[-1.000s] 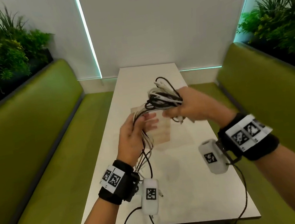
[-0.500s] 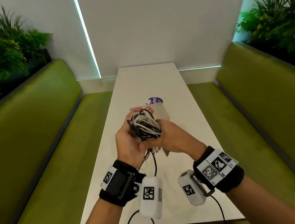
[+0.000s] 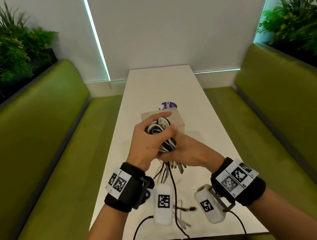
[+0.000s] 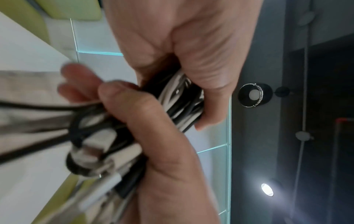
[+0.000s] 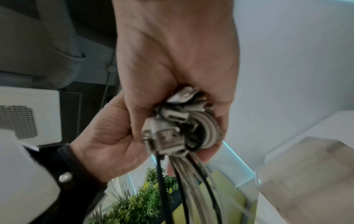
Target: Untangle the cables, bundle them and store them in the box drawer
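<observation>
Since half a second ago the left hand (image 3: 146, 140) has rolled over the top of the cables (image 3: 161, 133), its thumb now reaching across toward the box (image 3: 178, 121), and the loose ends have swung lower toward the near edge of the table (image 3: 211, 124). The cables, black and white, form a tight bundle held in the air just on the near side of the box, between the two hands. The left hand's fingers are curled round the upper part of the bundle; in the left wrist view the left hand (image 4: 172, 45) wraps the strands (image 4: 182, 103) with its thumb closing over them. The right hand (image 3: 186, 152) grips the lower part from beneath, its fingers folded round the cables; in the right wrist view the right hand (image 5: 172, 60) clamps grey plugs (image 5: 168, 133) and coiled strands, with several black and grey leads hanging out below. Those loose leads (image 3: 173, 189) trail down from the bundle to the table, nearer than the box. A purple sticker (image 3: 168, 105) lies just beyond the box. Green benches (image 3: 36, 157) flank the table.
</observation>
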Motion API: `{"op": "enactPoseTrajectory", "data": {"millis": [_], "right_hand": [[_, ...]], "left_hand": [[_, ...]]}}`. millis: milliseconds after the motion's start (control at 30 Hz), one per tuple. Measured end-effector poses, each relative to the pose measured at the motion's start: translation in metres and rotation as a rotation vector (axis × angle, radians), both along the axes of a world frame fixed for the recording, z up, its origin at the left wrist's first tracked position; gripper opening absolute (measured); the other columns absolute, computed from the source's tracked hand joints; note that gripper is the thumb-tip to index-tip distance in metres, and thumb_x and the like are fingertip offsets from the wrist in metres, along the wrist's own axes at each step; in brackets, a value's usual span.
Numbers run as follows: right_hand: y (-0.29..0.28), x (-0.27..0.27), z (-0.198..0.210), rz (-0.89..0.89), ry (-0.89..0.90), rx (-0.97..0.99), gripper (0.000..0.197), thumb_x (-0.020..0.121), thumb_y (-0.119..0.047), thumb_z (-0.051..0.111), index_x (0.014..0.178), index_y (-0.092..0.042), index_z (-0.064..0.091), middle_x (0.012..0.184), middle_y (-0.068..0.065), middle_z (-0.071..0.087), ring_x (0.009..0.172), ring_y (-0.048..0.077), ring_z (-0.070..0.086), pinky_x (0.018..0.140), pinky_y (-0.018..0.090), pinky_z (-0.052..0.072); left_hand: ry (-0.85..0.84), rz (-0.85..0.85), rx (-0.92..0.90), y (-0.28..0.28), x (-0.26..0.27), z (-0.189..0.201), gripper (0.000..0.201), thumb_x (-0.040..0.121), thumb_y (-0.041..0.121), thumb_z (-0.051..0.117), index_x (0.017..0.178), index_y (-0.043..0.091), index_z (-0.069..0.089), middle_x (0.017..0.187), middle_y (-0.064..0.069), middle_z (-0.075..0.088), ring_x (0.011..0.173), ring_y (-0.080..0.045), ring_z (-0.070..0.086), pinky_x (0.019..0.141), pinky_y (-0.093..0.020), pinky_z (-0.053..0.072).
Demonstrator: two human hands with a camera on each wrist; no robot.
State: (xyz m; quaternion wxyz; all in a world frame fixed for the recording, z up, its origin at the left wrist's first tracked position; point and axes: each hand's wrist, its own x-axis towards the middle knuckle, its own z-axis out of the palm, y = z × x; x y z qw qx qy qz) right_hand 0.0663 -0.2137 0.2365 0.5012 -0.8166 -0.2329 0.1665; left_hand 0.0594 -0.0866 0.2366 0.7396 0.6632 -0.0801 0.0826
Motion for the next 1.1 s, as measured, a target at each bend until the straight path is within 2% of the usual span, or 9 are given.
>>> {"op": "enactPoseTrajectory", "data": {"millis": [100,300,433,633,700,800,867,967,1100], "right_hand": [[-0.001,-0.004,0.001,0.056,0.05,0.095,0.032,0.085,-0.007,0.067,0.108,-0.027,0.059,0.107,0.009,0.068,0.102,0.019,0.065,0.092,0.03,0.052],[-0.005,-0.007,-0.002,0.103,0.061,0.187,0.03,0.086,-0.007,0.067,0.111,0.004,0.055,0.097,0.032,0.062,0.087,0.039,0.062,0.086,0.049,0.052],[-0.004,-0.007,-0.005,0.079,0.045,0.141,0.012,0.086,-0.01,0.068,0.096,-0.007,0.06,0.074,0.006,0.065,0.072,0.021,0.063,0.079,0.05,0.053],[-0.005,-0.007,-0.007,0.039,0.031,0.143,0.008,0.086,-0.008,0.065,0.091,-0.01,0.06,0.069,0.006,0.063,0.067,0.019,0.061,0.069,0.04,0.053],[-0.008,-0.004,-0.009,-0.007,0.024,0.179,0.007,0.083,-0.009,0.065,0.088,-0.011,0.062,0.069,0.007,0.063,0.067,0.02,0.06,0.068,0.043,0.051],[-0.014,0.0,-0.009,-0.084,-0.003,0.291,0.008,0.076,-0.013,0.067,0.081,-0.007,0.067,0.073,0.007,0.067,0.074,0.025,0.063,0.076,0.051,0.052],[-0.018,0.004,-0.006,-0.116,-0.03,0.39,0.008,0.081,-0.011,0.069,0.082,-0.003,0.066,0.075,0.007,0.067,0.076,0.022,0.065,0.075,0.039,0.056],[-0.023,0.008,-0.002,-0.169,-0.065,0.451,0.008,0.087,-0.009,0.066,0.084,-0.001,0.065,0.076,0.009,0.067,0.076,0.02,0.066,0.078,0.037,0.055],[-0.028,0.01,0.001,-0.188,-0.034,0.536,0.007,0.087,-0.008,0.065,0.088,-0.001,0.067,0.08,0.011,0.071,0.082,0.026,0.07,0.078,0.038,0.057]], "left_hand": [[0.026,0.008,-0.047,-0.004,0.0,0.005,0.011,0.077,-0.002,0.072,0.082,0.008,0.069,0.071,-0.01,0.068,0.078,-0.035,0.068,0.074,-0.039,0.056],[0.043,-0.06,-0.093,-0.007,-0.005,0.01,0.009,0.08,0.001,0.071,0.078,0.003,0.062,0.065,-0.015,0.065,0.063,-0.024,0.064,0.063,-0.031,0.053],[0.035,-0.058,-0.086,-0.007,-0.006,0.01,0.013,0.08,0.004,0.072,0.075,0.006,0.06,0.062,-0.013,0.064,0.06,-0.024,0.063,0.061,-0.032,0.053],[-0.007,-0.053,-0.04,-0.009,-0.007,0.01,0.017,0.078,0.014,0.076,0.082,0.007,0.061,0.073,-0.015,0.065,0.071,-0.026,0.065,0.071,-0.038,0.055],[-0.023,-0.09,-0.018,-0.005,-0.003,0.004,0.043,0.068,0.027,0.08,0.104,0.014,0.062,0.098,-0.018,0.067,0.092,-0.03,0.067,0.083,-0.044,0.055],[0.066,-0.233,-0.034,0.004,0.002,-0.019,0.102,0.056,0.03,0.08,0.141,0.036,0.024,0.13,-0.013,0.053,0.117,-0.026,0.059,0.091,-0.042,0.054],[0.092,-0.328,0.125,0.005,0.0,-0.039,0.112,0.06,0.029,0.083,0.146,0.038,0.013,0.137,-0.005,0.05,0.124,-0.019,0.054,0.1,-0.043,0.048],[0.079,-0.388,0.305,0.001,-0.005,-0.058,0.075,0.081,0.036,0.073,0.143,0.028,0.033,0.129,0.008,0.059,0.12,-0.01,0.056,0.106,-0.039,0.042],[0.06,-0.359,0.359,0.0,-0.011,-0.058,0.023,0.09,0.037,0.058,0.107,0.021,0.059,0.081,0.003,0.07,0.083,-0.024,0.067,0.082,-0.032,0.051]]}}
